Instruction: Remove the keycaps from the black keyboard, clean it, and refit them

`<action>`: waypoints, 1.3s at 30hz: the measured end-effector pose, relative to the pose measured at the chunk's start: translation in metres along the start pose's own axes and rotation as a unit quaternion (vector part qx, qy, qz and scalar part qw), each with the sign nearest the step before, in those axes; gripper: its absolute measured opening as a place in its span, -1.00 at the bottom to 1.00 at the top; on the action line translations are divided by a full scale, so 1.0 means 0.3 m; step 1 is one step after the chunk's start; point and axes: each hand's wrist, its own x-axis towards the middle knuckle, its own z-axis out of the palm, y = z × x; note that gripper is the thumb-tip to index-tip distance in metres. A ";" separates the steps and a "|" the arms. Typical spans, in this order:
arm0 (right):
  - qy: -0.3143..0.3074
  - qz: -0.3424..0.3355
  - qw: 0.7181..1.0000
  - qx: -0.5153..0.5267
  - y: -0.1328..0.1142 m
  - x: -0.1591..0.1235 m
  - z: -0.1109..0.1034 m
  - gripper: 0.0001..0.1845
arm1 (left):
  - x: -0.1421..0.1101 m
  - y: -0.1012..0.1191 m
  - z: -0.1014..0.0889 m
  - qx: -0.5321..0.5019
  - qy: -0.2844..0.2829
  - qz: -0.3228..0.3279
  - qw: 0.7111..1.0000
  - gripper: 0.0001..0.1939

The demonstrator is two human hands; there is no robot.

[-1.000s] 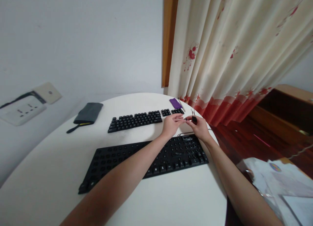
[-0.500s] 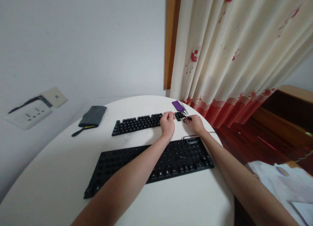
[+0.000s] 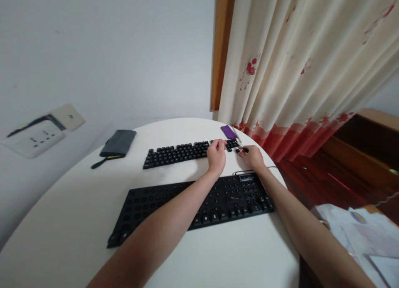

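My left hand (image 3: pixel 216 158) is closed, fingers curled inward above the right part of the laid-out rows of black keycaps (image 3: pixel 176 155). What it pinches, if anything, is hidden. My right hand (image 3: pixel 254 158) grips a small dark-handled tool with a slim silvery end (image 3: pixel 242 147), beside a small group of keycaps (image 3: pixel 231 144) at the right end of the rows. A dark piece, perhaps a keycap (image 3: pixel 237 151), shows at its fingertips. Below both hands lies a black keyboard (image 3: pixel 230 196), many of its keys stripped of caps; my left forearm crosses over it.
Near the curtain (image 3: pixel 280 72) a purple item (image 3: pixel 228 132) lies on the round white table (image 3: pixel 77 221), a thin pale stick (image 3: pixel 236 134) beside it. A grey pouch (image 3: pixel 120 143) rests at the left. White bags or papers (image 3: pixel 368 234) are at lower right.
The view has shifted slightly. Both hands remain about where they were over the keycaps, and the right still grips the tool.
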 end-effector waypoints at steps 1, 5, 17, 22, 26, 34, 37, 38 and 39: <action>0.001 0.001 1.000 0.000 0.000 -0.001 -0.001 -0.68 | 0.001 -0.002 0.000 0.001 0.000 0.001 1.000 -0.72; 0.004 0.016 1.000 -0.018 0.000 -0.003 -0.004 -0.73 | 0.003 -0.011 0.000 0.004 -0.001 0.006 1.000 -0.72; -0.011 0.017 0.999 -0.037 -0.046 0.016 0.005 -0.76 | 0.002 -0.005 0.000 0.007 0.008 -0.002 1.000 -0.72; -0.017 0.019 0.999 -0.034 -0.049 0.022 0.008 -0.72 | 0.003 -0.008 -0.003 0.006 0.014 0.011 1.000 -0.72; -0.019 0.017 0.999 -0.029 -0.051 0.025 0.010 -0.71 | 0.003 -0.010 -0.004 0.011 0.013 0.007 1.000 -0.73; -0.018 0.004 1.000 -0.016 -0.053 0.028 0.016 -0.71 | 0.004 -0.010 -0.006 0.013 0.017 0.013 1.000 -0.73; -0.014 0.000 1.000 -0.013 -0.051 0.027 0.019 -0.72 | 0.004 -0.010 -0.006 0.014 0.018 0.012 1.000 -0.73; -0.012 -0.001 1.000 -0.012 -0.051 0.027 0.019 -0.73 | 0.004 -0.010 -0.006 0.013 0.018 0.012 1.000 -0.73; -0.011 -0.001 1.000 -0.011 -0.051 0.027 0.019 -0.73 | 0.004 -0.010 -0.006 0.013 0.018 0.012 1.000 -0.73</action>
